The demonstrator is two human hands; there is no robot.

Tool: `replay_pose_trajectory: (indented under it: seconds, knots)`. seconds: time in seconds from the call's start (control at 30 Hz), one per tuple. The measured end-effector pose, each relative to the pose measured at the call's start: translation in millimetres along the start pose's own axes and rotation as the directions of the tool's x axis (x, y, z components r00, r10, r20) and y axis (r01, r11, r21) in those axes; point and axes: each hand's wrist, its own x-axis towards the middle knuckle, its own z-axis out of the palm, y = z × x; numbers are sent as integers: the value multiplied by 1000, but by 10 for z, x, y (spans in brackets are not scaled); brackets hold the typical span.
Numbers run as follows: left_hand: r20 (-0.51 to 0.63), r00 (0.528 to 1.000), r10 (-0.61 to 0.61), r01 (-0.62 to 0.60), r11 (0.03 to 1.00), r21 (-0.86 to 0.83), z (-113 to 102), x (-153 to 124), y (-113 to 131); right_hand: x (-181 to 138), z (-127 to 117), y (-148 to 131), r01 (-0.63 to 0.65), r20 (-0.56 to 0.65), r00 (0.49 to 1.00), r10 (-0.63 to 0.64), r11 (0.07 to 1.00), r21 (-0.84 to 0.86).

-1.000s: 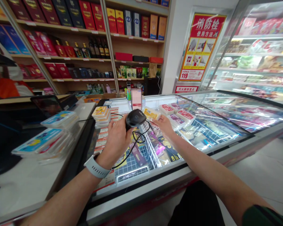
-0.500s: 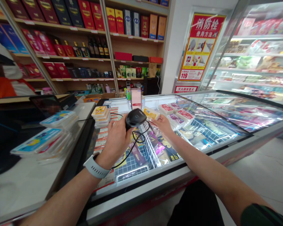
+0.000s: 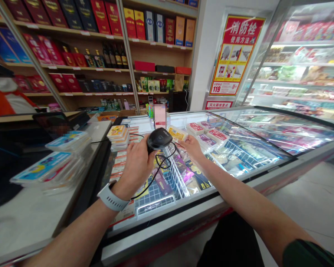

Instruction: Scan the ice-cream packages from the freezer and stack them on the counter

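My left hand [image 3: 137, 159] is closed round the handle of a black barcode scanner [image 3: 159, 139], whose head tilts toward the right. Its dark cable loops below over the freezer's glass. A flat pack with a yellow label [image 3: 177, 132] is held at its near edge by my right hand [image 3: 193, 148], just right of the scanner. Several similar packs with red and purple labels [image 3: 207, 133] lie on the glass beyond that hand. To the left, a small stack of yellow-topped packs [image 3: 118, 136] stands on the freezer.
Blue-labelled packs [image 3: 44, 167] are piled on the counter [image 3: 25, 218] at left, near a dark screen [image 3: 50, 120]. Under the chest freezer's [image 3: 239, 180] glass are wire baskets with packaged goods. Shelves of boxes and bottles [image 3: 114, 55] line the back wall. Someone's orange sleeve [image 3: 5, 104] shows at far left.
Both hands stay nearly in place, the left still on the scanner and the right on the yellow-labelled pack. The whole view has shifted very slightly.
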Motion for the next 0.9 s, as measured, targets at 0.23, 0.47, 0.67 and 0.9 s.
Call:
replay_pose_trajectory:
  seconds: [0.23, 0.47, 0.67, 0.9]
  knots:
    - [-18, 1000, 8, -7, 1000, 10, 0, -4, -12, 33, -17, 22, 7, -11, 1000, -7, 1000, -5]
    - [7, 1000, -2, 2, 1000, -16, 8, -6, -7, 28, -28, 24, 26, 5, 1000, -26, 999, -39]
    - [29, 999, -35, 36, 999, -14, -14, 7, 8, 16, -30, 23, 110, 28, 994, -107, 984, -137]
    - [27, 1000, -2, 3, 1000, -27, -32, -6, 10, -10, -155, -218, 283, 1, 954, -300, 898, -336]
